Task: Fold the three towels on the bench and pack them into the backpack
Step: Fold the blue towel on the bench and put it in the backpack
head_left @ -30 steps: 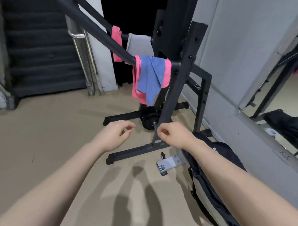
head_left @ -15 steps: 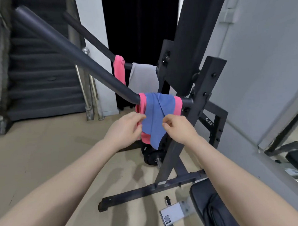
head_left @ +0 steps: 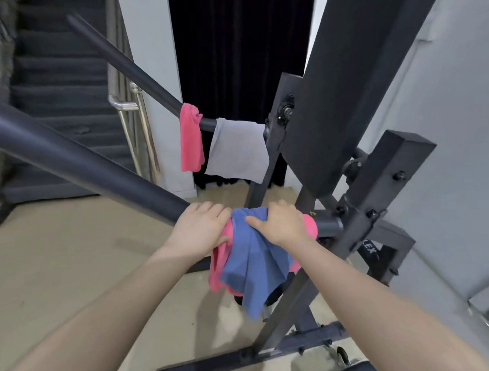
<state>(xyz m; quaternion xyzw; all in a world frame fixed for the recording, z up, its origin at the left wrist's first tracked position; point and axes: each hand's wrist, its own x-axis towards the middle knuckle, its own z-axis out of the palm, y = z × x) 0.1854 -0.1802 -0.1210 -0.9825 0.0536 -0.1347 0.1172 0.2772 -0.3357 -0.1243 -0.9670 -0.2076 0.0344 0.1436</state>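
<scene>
Blue towel [head_left: 252, 269] over pink towel [head_left: 309, 224] on near bar [head_left: 83, 170], left hand [head_left: 199, 232], right hand [head_left: 284, 225], fingers curled gripping them.

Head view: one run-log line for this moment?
stage: grabbing towels | left hand: on pink towel | right hand: on blue towel | both draped on near bar | grey towel: far bar

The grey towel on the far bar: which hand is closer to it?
Right. The right hand lies on the blue towel almost directly below the grey towel; the left hand sits further left.
</scene>
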